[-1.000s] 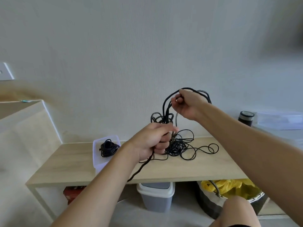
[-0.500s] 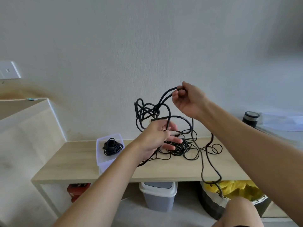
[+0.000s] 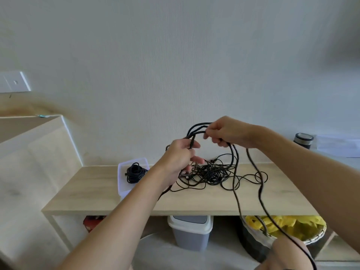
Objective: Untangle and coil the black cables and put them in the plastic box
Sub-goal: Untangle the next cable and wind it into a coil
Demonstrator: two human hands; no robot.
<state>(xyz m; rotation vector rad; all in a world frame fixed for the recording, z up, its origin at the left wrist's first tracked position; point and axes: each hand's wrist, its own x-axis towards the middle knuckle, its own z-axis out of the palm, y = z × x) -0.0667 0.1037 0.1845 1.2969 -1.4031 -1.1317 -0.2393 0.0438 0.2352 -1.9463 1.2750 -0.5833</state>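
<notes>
The left hand [image 3: 179, 156] has risen above the table [image 3: 93, 188], pinching the black cable loop [image 3: 196, 126]; the right hand [image 3: 226, 133] grips it too; the tangle [image 3: 210, 172] lies on the table.

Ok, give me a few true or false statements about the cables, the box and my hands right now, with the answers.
1. The left hand and the right hand both grip a black cable held up above the table. True.
2. The plastic box is empty. False: a coiled cable lies in it.
3. A tangle of cables lies on the table. True.
4. The plastic box stands to the right of the tangle. False: it stands to its left.
5. The grey bin stands on the table top. False: it stands under the table.
</notes>
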